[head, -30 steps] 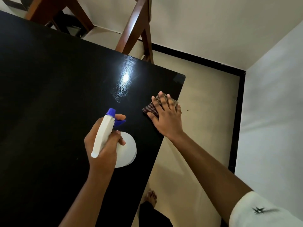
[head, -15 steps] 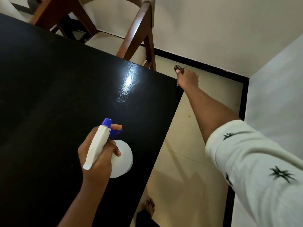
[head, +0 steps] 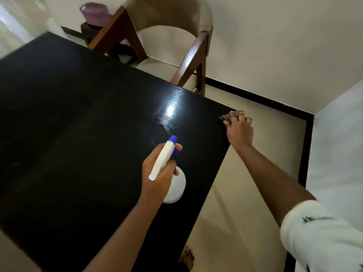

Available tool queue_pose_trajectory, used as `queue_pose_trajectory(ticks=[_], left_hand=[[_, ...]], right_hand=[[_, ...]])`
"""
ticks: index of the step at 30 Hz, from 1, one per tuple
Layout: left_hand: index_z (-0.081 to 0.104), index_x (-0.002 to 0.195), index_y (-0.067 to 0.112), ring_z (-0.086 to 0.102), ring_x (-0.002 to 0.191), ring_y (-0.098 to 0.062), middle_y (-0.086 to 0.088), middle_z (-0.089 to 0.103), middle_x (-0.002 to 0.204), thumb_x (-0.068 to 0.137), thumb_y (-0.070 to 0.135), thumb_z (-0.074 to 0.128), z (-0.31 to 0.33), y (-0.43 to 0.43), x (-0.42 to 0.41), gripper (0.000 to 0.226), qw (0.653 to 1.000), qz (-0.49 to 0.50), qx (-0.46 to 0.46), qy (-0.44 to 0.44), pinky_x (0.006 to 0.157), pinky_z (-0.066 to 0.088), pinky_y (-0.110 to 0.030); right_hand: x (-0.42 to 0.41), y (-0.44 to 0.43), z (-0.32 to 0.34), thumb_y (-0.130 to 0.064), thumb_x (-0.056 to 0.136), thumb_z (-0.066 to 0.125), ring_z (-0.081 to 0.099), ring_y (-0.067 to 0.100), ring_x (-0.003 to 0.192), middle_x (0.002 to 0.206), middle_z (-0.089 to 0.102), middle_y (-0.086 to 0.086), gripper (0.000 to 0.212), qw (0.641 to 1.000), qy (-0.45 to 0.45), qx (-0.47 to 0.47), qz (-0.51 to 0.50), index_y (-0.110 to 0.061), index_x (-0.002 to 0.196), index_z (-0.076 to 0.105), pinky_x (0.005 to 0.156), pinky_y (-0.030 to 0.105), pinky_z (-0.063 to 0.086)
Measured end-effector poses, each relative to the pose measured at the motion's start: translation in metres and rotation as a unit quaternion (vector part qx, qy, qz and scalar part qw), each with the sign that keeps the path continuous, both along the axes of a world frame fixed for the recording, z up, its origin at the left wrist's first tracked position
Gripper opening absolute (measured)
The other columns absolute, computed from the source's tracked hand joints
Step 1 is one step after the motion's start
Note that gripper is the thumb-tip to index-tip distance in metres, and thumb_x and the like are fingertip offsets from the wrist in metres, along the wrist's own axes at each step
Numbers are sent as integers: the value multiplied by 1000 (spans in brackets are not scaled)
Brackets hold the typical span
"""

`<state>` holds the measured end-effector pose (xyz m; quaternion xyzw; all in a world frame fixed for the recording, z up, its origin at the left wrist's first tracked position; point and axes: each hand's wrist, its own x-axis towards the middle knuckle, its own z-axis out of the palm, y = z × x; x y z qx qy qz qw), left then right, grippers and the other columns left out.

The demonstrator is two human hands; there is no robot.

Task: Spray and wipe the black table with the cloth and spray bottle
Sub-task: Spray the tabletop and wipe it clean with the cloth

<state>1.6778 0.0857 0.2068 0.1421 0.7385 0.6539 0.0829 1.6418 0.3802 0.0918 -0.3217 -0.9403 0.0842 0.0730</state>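
Right hand [head: 239,130] swings back onto the black table [head: 78,134] corner, fingers bunched around the cloth [head: 227,116]; wiping underway, left hand [head: 157,179] gripping the spray bottle [head: 169,173], next spritz probably ahead

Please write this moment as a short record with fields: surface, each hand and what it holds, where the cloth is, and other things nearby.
surface: black table, glossy glare spot near the far right corner
left hand: grips white spray bottle, blue nozzle pointing away from the person
right hand: presses cloth at the table's far right corner
cloth: dark, mostly hidden under fingers
nearby: wooden chair behind the table; purple basket beyond
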Motion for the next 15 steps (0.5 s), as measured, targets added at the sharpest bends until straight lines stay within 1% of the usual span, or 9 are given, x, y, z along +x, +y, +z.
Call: queue_pose_trajectory(ticks=[2,5,7,8,9,11,12,14,15], left_hand=[[61,103,32,66,85,-16,16,69,97,84,-17,54,-1,-7,3,53,1000,-1,-7,-9,57,55,-20],[59,100,33,65,77,-12,22,68,91,84,-13,56,-1,-16,10,49,999,5,-9,-32,55,55,-20],[58,99,34,65,74,-11,23,67,90,85,-12,55,0,-19,12,48,999,9,-6,-46,54,54,-19],[59,100,33,65,75,-11,21,68,91,86,-12,54,1,-19,12,47,999,8,-3,-49,54,54,-19],[59,100,32,65,76,-11,20,68,92,86,-11,54,3,-19,13,46,999,6,0,-51,54,53,-19],[60,101,30,66,78,-14,17,68,94,86,-12,54,6,-18,12,45,999,-2,7,-47,55,53,-18],[61,101,29,66,80,-15,15,69,95,86,-13,54,8,-16,12,45,999,-8,10,-43,55,53,-18],[62,100,28,65,81,-17,14,69,94,85,-15,52,11,-12,11,47,999,-13,18,-38,54,53,-19],[62,99,29,66,81,-17,15,69,93,85,-16,52,11,-11,10,48,999,-11,23,-39,54,53,-19]], right_hand=[[-12,35,9,-34,99,46,45,33,114,130,49,14,36,994,-56,-33,-90,-14,128,55,84,40,44],[-9,81,18,-27,95,58,51,33,112,120,58,17,34,967,-146,-83,-189,-6,121,61,76,33,38],[7,87,19,-27,92,61,59,32,102,108,64,17,29,962,-122,-105,-221,-6,112,65,69,29,40],[13,84,19,-28,92,61,61,31,97,103,66,16,27,969,-82,-97,-210,-8,111,65,69,29,42],[19,79,18,-29,92,61,61,33,96,104,65,16,27,980,-37,-77,-179,-11,112,63,71,31,43],[23,62,18,-28,91,63,57,35,101,114,60,16,33,995,43,-41,-84,-14,120,57,76,33,43],[21,56,18,-26,91,64,56,35,103,118,58,16,35,997,64,-29,-36,-14,123,56,78,33,43],[11,47,16,-24,91,62,53,34,107,124,55,15,36,998,56,-6,25,-13,125,56,82,37,46],[5,45,13,-24,93,60,52,33,108,125,55,15,34,999,37,0,33,-13,125,57,84,38,46]])
